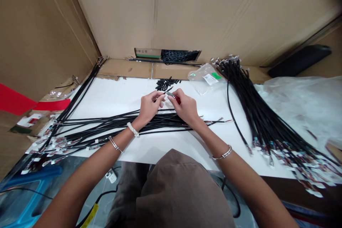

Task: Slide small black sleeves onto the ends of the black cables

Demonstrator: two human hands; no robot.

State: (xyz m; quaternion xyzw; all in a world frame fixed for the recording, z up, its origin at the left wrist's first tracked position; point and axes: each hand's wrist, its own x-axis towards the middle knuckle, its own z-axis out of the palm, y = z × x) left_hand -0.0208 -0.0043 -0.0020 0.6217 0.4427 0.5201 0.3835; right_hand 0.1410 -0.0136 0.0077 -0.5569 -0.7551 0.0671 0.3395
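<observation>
Both hands are close together above the white table [120, 92], in the middle of the head view. My left hand [150, 106] is closed, pinching a thin black piece [169, 89] that looks like a short length of tube or cable. In my closed right hand [186, 106] is a small red-handled tool [176, 99] with grey metal jaws. The jaws meet the black piece near my left fingertips; whether they grip it I cannot tell. Just beyond lies a pile of short black tubes [163, 84]. Under my wrists runs a loose bundle of black cables [107, 125].
On the right lies a thick bundle of black cables [244, 96] with white connectors. A clear plastic bag [199, 80] with labels rests beside it. More cables [82, 87] run along the left edge. Cardboard walls [120, 14] enclose the back and sides. A blue stool [37, 188] stands below left.
</observation>
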